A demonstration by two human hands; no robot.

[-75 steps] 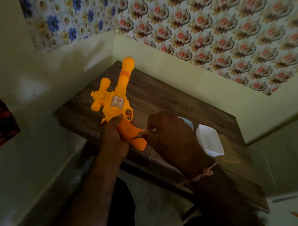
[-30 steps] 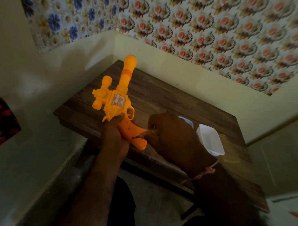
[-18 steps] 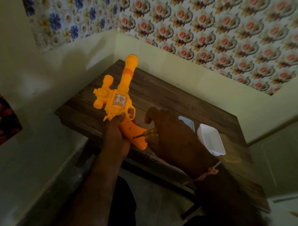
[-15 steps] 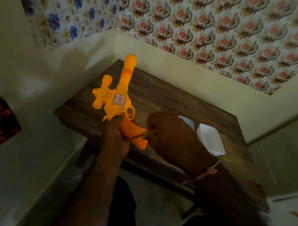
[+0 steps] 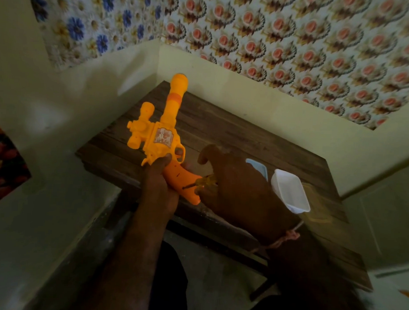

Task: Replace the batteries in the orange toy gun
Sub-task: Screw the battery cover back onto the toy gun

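- A dark wooden desk (image 5: 234, 132) stands in the corner of a room with pale walls and flowered wallpaper (image 5: 295, 42) above; the light is dim.
- On the desk, to the right of the hands, there are 2 small trays: a white tray (image 5: 292, 192) and a pale blue tray (image 5: 258, 167), the second partly hidden behind the right hand.
- The left hand (image 5: 159, 188) grips the orange toy gun (image 5: 163, 139) around the top of its handle, barrel pointing away and up, above the near edge of the desk.
- The right hand (image 5: 239, 188) is closed around a small screwdriver (image 5: 198, 183); its dark tip touches the side of the gun handle, just right of the left grip.
- My judgement: the task is at an early step, the screw of the battery cover. The cover looks closed, and no batteries are visible.
- Left to do: open the cover, take the old batteries out, put new ones in, close and screw again.
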